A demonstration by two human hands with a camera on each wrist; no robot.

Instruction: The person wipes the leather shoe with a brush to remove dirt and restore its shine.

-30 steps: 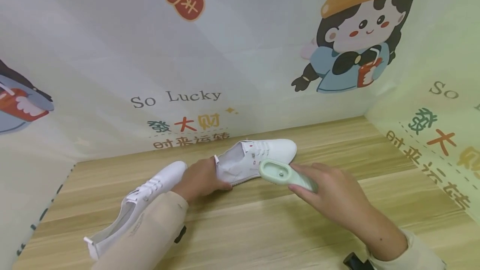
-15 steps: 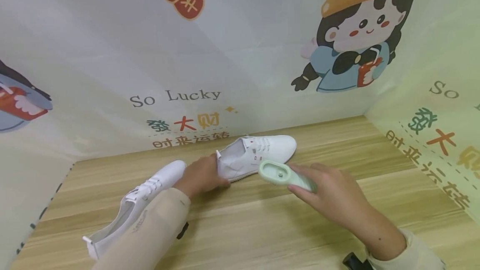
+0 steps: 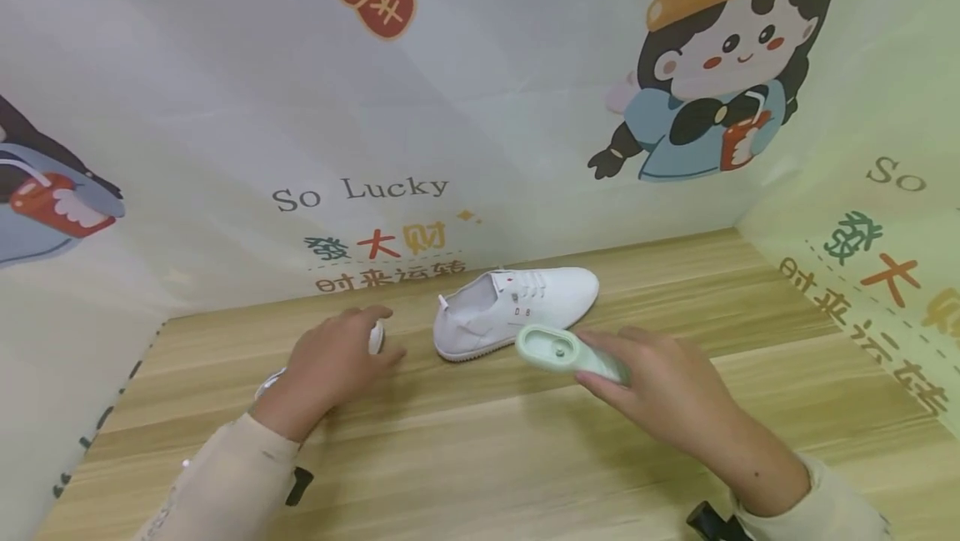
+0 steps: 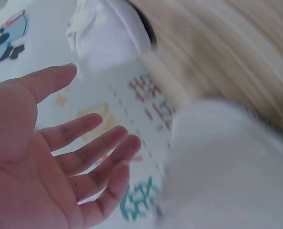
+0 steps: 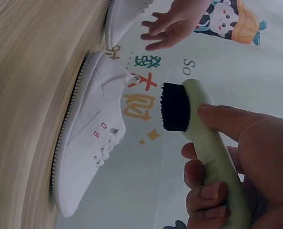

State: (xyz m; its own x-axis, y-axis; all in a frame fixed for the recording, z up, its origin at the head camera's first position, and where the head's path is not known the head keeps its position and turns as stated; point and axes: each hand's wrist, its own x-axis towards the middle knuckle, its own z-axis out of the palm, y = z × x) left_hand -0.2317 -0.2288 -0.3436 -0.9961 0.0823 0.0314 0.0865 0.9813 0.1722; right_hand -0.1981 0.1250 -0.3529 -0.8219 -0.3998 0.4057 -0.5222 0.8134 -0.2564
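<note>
My right hand point(image 3: 667, 383) grips the handle of a pale green shoe brush point(image 5: 210, 157), whose black bristles face the white shoe in the right wrist view. That white lace-up shoe point(image 3: 555, 299) stands on the wooden surface near the back wall, toe to the right, apart from the brush. My left hand point(image 3: 333, 362) is raised over the other white shoe point(image 3: 376, 338), largely hiding it in the head view. Its fingers are spread and relaxed with nothing in them, as the left wrist view shows. Whether it touches the shoe below cannot be told.
The wood-grain surface point(image 3: 480, 458) runs up to a printed cloth wall point(image 3: 517, 141) at the back, with further cloth sides at left and right. Black wrist straps or mounts point(image 3: 708, 520) show by the sleeves.
The right-hand shoe has been pushed slightly back, then let go by my left hand. That hand has moved left over the other shoe. My right hand and brush stay almost still.
</note>
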